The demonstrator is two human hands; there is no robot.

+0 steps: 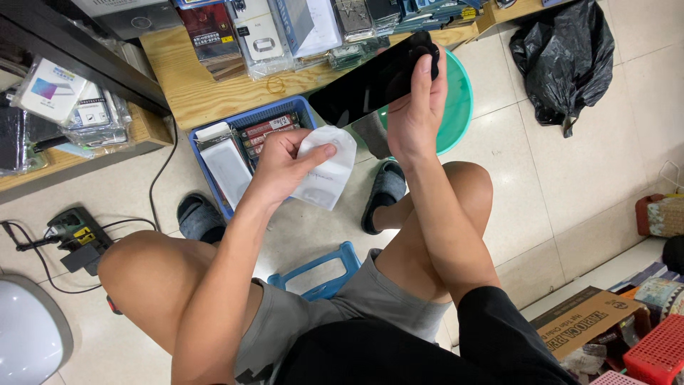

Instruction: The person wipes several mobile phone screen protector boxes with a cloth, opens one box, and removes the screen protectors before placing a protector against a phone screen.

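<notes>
My right hand (417, 107) grips a black phone (363, 89) by its upper right end, holding it tilted with the dark screen toward me. My left hand (285, 160) pinches a white paper sleeve (329, 167) just below the phone's lower left end. The sleeve and the phone are close together but apart. I sit on a blue stool (320, 271) with my knees spread and my feet in grey slippers.
A blue plastic basket (281, 114) with flat packs lies on the floor under a wooden shelf (185, 78) stacked with packaged accessories. A teal basin (459, 100) sits behind the phone. A black bag (563, 57), a power strip (78, 239), a cardboard box (581, 321) and a red crate (659, 353) surround me.
</notes>
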